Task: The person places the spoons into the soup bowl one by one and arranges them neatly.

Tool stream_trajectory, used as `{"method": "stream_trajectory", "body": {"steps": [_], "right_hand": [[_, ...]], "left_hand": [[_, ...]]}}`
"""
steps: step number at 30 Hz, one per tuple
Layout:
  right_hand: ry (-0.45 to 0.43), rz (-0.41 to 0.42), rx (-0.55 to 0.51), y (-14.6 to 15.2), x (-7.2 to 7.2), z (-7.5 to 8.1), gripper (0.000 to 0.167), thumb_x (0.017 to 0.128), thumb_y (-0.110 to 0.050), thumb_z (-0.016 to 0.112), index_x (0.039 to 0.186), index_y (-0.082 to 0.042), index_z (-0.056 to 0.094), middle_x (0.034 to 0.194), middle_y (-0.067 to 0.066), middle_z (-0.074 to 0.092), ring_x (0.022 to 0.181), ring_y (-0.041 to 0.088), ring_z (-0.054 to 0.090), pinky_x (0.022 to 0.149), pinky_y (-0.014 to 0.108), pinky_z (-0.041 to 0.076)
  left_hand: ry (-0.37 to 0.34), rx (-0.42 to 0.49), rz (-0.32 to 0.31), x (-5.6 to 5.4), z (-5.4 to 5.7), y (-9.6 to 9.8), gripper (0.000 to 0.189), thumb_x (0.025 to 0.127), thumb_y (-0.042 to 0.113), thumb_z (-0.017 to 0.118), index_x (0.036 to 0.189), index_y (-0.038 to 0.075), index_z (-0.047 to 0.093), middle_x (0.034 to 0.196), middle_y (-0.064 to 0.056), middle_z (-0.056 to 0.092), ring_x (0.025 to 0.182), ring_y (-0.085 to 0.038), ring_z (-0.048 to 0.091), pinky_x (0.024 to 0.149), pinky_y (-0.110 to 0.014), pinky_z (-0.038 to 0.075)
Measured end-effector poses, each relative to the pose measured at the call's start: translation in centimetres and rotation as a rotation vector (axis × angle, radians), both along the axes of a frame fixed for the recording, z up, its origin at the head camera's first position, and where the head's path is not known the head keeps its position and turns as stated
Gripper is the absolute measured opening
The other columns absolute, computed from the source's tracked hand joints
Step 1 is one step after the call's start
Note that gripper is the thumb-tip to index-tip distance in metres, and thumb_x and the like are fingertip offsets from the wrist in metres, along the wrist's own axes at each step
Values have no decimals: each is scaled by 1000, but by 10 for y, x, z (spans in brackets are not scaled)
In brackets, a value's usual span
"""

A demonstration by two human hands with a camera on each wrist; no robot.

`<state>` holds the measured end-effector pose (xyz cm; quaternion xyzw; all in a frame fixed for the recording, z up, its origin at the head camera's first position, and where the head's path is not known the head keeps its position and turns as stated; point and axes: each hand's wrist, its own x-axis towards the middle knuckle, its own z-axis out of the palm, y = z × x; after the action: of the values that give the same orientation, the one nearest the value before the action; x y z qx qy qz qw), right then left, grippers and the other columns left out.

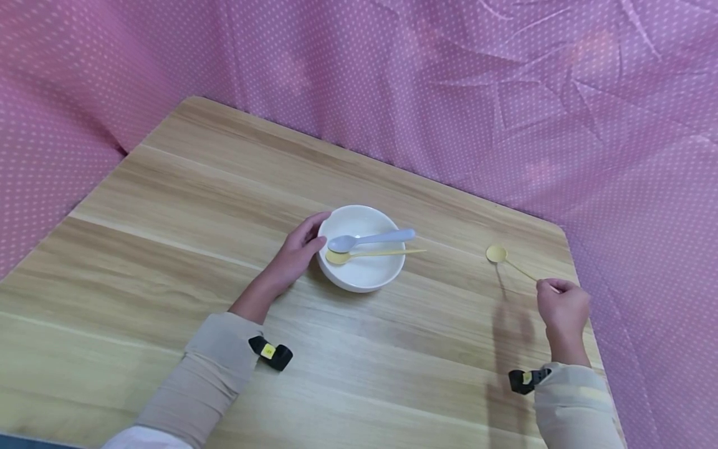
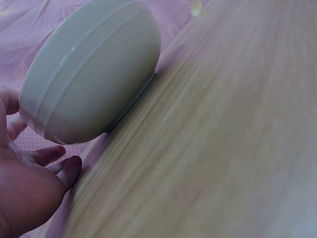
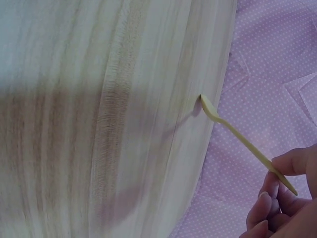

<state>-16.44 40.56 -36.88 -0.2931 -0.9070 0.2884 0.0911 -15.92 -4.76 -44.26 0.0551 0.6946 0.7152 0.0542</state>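
A white bowl [image 1: 361,285] stands upright on the wooden table. My left hand [image 1: 294,252] holds it at its left side, thumb at the rim and fingers along the outer wall. Inside lie a light blue spoon [image 1: 343,243] and a yellow spoon [image 1: 337,257], both with handles reaching over the right rim. Far to the right, my right hand [image 1: 563,307] pinches the handle end of another yellow spoon [image 3: 242,141] between thumb and fingers. This spoon's bowl end points away from the hand, close over the table near its edge.
The wood-grain table [image 1: 168,262] has its far edge against a pink dotted cloth [image 1: 359,75], which also hangs at both sides. A black wrist camera [image 1: 270,353] sits on the left sleeve and another camera [image 1: 527,379] on the right sleeve.
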Motion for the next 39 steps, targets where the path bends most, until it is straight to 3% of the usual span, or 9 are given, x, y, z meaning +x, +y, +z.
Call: {"method": "stream_trajectory", "body": {"steps": [5,12,22,33,39], "right_hand": [[18,-12,1,-1,-1,3,26,84,-25,53,97,-8,67,56,-26,46,62,-1,47,61,20,40],[29,-21,9,-4,0,6,31,86,-27,53,105,-5,66,73,-14,53,64,0,47,54,15,42],[116,-11,21,-9,0,10,28,83,-19,51,100,-3,67,54,-21,46,51,0,45,46,16,39],[182,-16,5,-10,-1,12,18,82,-19,52,87,-9,66,52,-23,45,50,-2,44,46,14,38],[213,-33,14,-13,-1,15,10,82,-20,54,79,-18,63,51,-27,44,51,-5,44,51,13,37]], "left_hand": [[-2,-9,-6,0,0,-1,48,99,13,41,146,20,33,151,-2,31,139,-17,28,116,-36,23],[3,-10,-6,0,-1,-1,48,99,12,41,146,19,33,151,-3,32,139,-17,29,116,-36,23],[12,-1,-4,0,-1,-1,48,99,12,41,146,18,33,150,-4,33,138,-17,30,116,-36,23],[10,-4,1,-1,-1,-1,48,99,12,42,146,19,34,149,-3,34,138,-17,30,116,-36,24],[10,-1,1,-1,-2,-1,48,99,12,42,146,17,34,149,-4,34,138,-17,30,116,-36,23]]}}
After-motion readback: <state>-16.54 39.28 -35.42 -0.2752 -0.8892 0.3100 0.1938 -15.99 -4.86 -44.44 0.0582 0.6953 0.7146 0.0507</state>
